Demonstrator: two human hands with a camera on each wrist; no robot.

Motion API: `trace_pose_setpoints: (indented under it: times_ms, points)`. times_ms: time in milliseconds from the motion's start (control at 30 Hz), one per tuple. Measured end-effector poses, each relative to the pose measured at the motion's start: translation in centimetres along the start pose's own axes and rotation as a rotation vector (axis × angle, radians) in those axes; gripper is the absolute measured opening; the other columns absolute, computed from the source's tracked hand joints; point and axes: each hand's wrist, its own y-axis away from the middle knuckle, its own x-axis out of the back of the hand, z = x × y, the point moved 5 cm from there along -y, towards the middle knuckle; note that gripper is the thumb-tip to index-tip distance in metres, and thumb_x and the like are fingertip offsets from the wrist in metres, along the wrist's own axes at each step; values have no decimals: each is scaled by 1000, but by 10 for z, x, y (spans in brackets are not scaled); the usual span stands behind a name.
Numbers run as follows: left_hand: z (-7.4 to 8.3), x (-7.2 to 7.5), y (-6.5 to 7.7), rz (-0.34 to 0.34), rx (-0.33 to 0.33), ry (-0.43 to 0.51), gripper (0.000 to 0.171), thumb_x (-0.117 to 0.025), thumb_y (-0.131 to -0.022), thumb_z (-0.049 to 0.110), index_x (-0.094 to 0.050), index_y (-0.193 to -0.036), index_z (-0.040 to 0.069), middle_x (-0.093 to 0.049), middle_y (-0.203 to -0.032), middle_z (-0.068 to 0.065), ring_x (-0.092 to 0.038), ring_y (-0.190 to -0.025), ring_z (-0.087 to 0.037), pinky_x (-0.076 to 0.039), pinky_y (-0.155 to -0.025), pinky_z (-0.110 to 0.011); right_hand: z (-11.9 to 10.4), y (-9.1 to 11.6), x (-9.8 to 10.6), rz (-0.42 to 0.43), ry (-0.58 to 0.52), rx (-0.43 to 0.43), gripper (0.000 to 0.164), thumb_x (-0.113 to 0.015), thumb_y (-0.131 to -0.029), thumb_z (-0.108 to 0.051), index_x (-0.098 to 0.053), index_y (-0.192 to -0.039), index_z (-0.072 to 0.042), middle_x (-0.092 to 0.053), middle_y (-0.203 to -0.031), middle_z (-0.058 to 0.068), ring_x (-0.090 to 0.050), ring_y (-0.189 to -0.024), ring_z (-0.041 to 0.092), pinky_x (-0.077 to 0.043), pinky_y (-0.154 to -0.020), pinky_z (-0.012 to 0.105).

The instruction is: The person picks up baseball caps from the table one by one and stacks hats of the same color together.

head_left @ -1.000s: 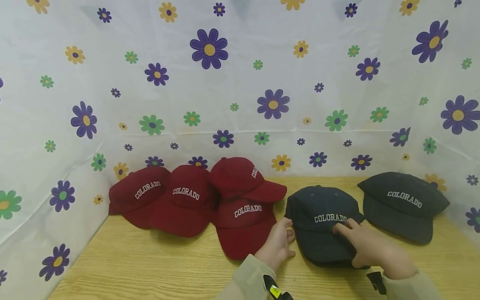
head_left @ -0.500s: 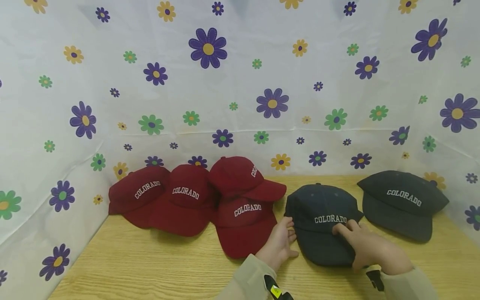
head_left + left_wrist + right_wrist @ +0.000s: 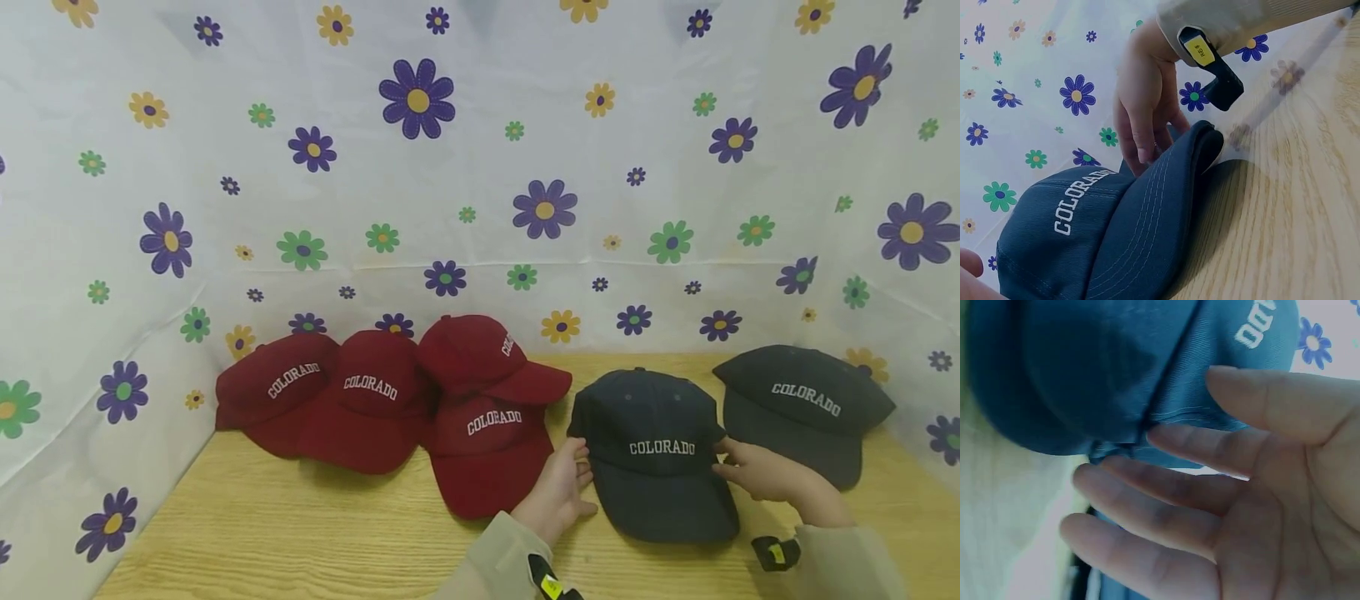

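A navy baseball cap [image 3: 652, 467] with white COLORADO lettering sits on the table, brim toward me. In the left wrist view a second brim edge shows just under its brim [image 3: 1154, 219]. My left hand [image 3: 553, 487] is at the cap's left side, fingertips touching its edge. Only part of that hand [image 3: 974, 278] shows in the left wrist view. At the cap's right side is my right hand [image 3: 776, 479], its fingers extended. In the right wrist view those fingers [image 3: 1147, 550] are spread beside the cap [image 3: 1116, 369], with nothing gripped.
Several dark red COLORADO caps [image 3: 367, 400] lie overlapping at the left, one leaning on another. Another dark cap [image 3: 806, 417] lies behind my right hand. The wooden table [image 3: 300, 525] meets a white flower-printed cloth [image 3: 450, 183] at the back and sides.
My right hand has let go of the front of the navy cap and moved right to its side. The cap's brim has come slightly forward. My left hand has stayed nearly still.
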Motion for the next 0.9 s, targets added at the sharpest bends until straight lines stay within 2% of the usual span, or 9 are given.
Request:
trace_pose_setpoints:
  times_ms: [67,133,233,333,433,567,667,767,900]
  points:
    - [0,-1,2,1,5,-3,59,-44,-86,31,-29,-129,-8,-12,-135,-34,-10,-125,-45,-8,-86,-71,7,-2,-4,-42,-92,-44,59,-46,-92,-19,-20,-126,22,-37,-113,42,-47,-97,48,-47,-67,47]
    - [3,-3,6,-9,11,-13,59,-43,-87,31,-28,-129,-8,-11,-136,-34,-9,-126,-45,-8,-87,-70,8,-4,-7,-59,-147,-49,68,-45,-93,-23,-9,-127,23,-24,-122,46,-37,-106,53,-46,-72,50]
    - [10,-5,14,-24,12,-34,58,-41,-88,30,-28,-129,-8,-6,-137,-34,-5,-126,-45,-7,-88,-70,6,-9,-10,-50,-202,-28,74,-46,-92,-25,-3,-128,23,-13,-127,46,-33,-110,54,-44,-77,50]
    - [14,-5,18,-32,7,-48,56,-41,-88,30,-29,-128,-8,-2,-138,-33,-1,-127,-44,-6,-87,-71,3,-13,-12,-48,-223,-14,79,-50,-90,-27,-2,-129,22,-17,-127,45,-35,-110,52,-44,-79,47]
    - [15,-6,21,-38,-6,-75,58,-40,-89,32,-29,-129,-7,-2,-139,-31,1,-127,-44,-8,-86,-72,-1,-14,-12,-57,-185,16,85,-56,-87,-28,-1,-128,22,-24,-123,44,-39,-107,50,-43,-79,47]
    - [9,-5,23,-44,16,-169,60,-44,-87,36,-33,-129,-5,-6,-138,-31,-2,-125,-46,-13,-84,-72,-3,-10,-14,-78,-138,27,90,-64,-81,-30,-6,-127,21,-27,-122,43,-41,-106,48,-42,-79,48]
    - [6,-6,24,-57,48,-244,61,-47,-86,38,-35,-128,-3,-9,-138,-30,-6,-125,-47,-14,-84,-72,0,-7,-13,-91,-174,17,86,-66,-79,-28,-11,-126,18,-37,-117,38,-47,-102,44,-44,-77,46]
    - [11,-7,25,-66,53,-285,60,-46,-85,38,-35,-129,-2,-10,-139,-29,-9,-125,-47,-13,-86,-71,7,-5,-9,-88,-254,-7,76,-64,-81,-27,-16,-125,13,-45,-110,33,-51,-98,40,-46,-75,47]
    - [20,-6,24,-72,53,-315,62,-44,-86,37,-32,-130,-5,-13,-137,-33,-15,-124,-46,-14,-88,-69,21,-5,-1,-34,-323,-55,70,-57,-86,-29,-17,-127,11,-39,-116,36,-46,-103,44,-44,-78,49]
